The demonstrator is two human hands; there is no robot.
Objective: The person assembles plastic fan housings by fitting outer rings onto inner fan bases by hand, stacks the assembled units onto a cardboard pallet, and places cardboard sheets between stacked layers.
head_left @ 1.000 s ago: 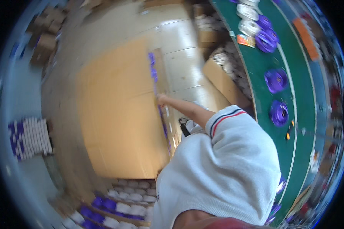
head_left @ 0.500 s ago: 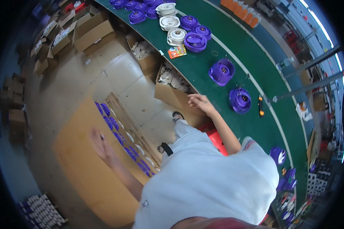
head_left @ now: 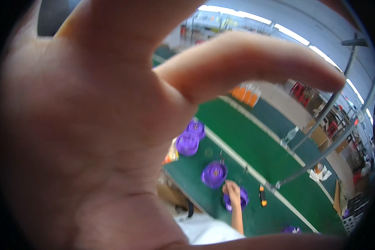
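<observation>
My left hand [head_left: 100, 137] is raised right in front of the camera, its palm filling the left half of the head view. Its fingers are spread, one stretching far to the right, and nothing shows in it. Farther down, over the green work surface [head_left: 275, 216], my right hand [head_left: 233, 193] has its fingers curled together. It overlaps the upper left of a purple round plastic housing [head_left: 242, 203]; what the fingers hold, if anything, is hidden. Another purple housing [head_left: 214, 174] with a raised round centre stands just beyond. An orange-and-black hand tool [head_left: 263, 196] lies to the right.
More purple housings [head_left: 187, 143] stand farther back, beside a partly hidden orange packet [head_left: 171, 153]. Slanting metal poles [head_left: 308, 166] rise on the right. A clear plastic bottle [head_left: 289, 136] and orange-and-white boxes [head_left: 246, 96] are at the far side. My left hand hides the left.
My left hand has come up from beside the large carton to just before the camera. My right hand has moved over the nearer purple housing. The view has tilted up and shifted.
</observation>
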